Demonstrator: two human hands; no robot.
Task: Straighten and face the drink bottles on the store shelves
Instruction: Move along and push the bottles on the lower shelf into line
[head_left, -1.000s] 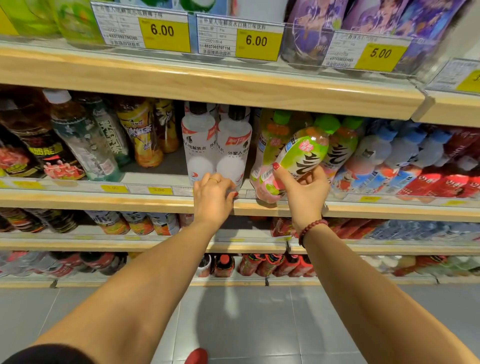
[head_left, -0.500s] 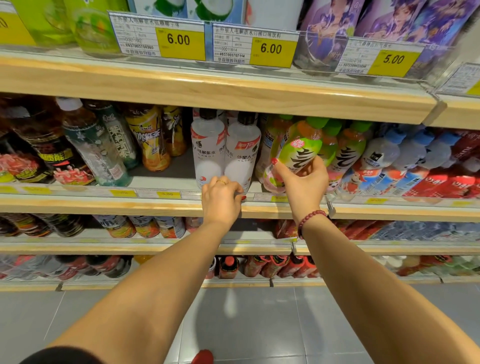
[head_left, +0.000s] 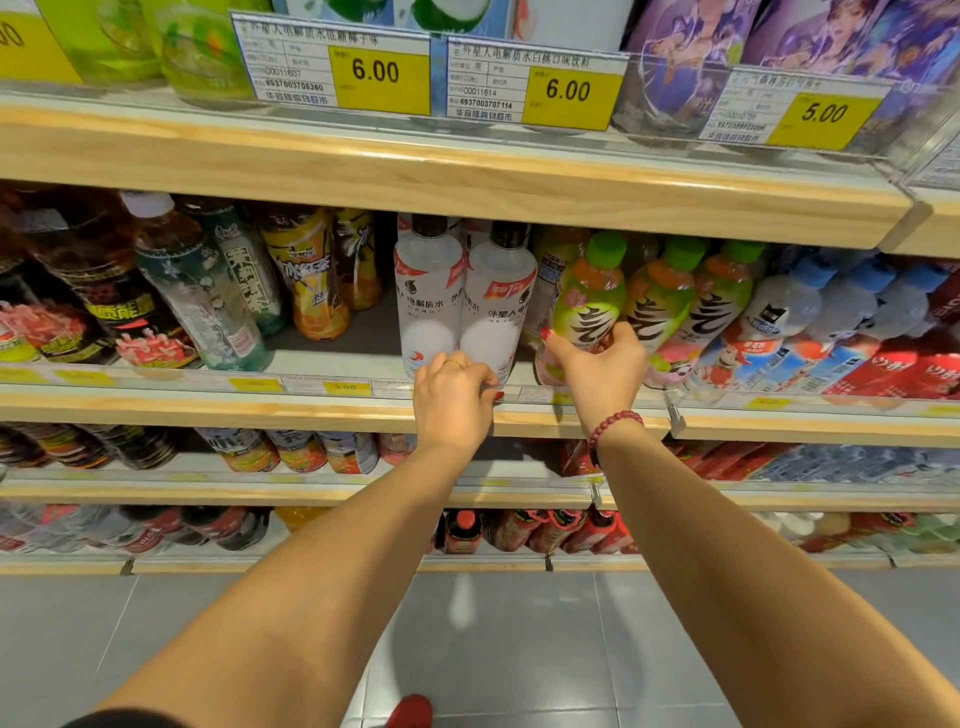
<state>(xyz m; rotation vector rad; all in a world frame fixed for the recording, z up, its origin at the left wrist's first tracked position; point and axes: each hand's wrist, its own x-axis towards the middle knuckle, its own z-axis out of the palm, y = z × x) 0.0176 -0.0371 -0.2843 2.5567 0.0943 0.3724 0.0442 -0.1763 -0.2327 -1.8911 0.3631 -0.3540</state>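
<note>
My right hand (head_left: 597, 371) grips the lower half of a green-capped bottle (head_left: 589, 296) with a green and pink label, which stands nearly upright at the front of the middle shelf (head_left: 311, 410). Two more of the same bottles (head_left: 660, 306) stand just to its right. My left hand (head_left: 452, 397) lies curled on the shelf's front rail, its knuckles covering the bases of two white black-capped bottles (head_left: 428, 301). The labels of the white bottles face me.
Dark tea and yellow bottles (head_left: 306, 275) lean at the left, with a gap beside the white ones. Blue-capped bottles (head_left: 789, 317) and red packs fill the right. Price tags (head_left: 382, 73) hang from the wooden shelf above. Lower shelves hold more bottles, and grey floor tiles lie below.
My right hand has brought the green-capped bottle from a strong leftward tilt to nearly upright and set it back into its row. My left hand has stayed on the rail.
</note>
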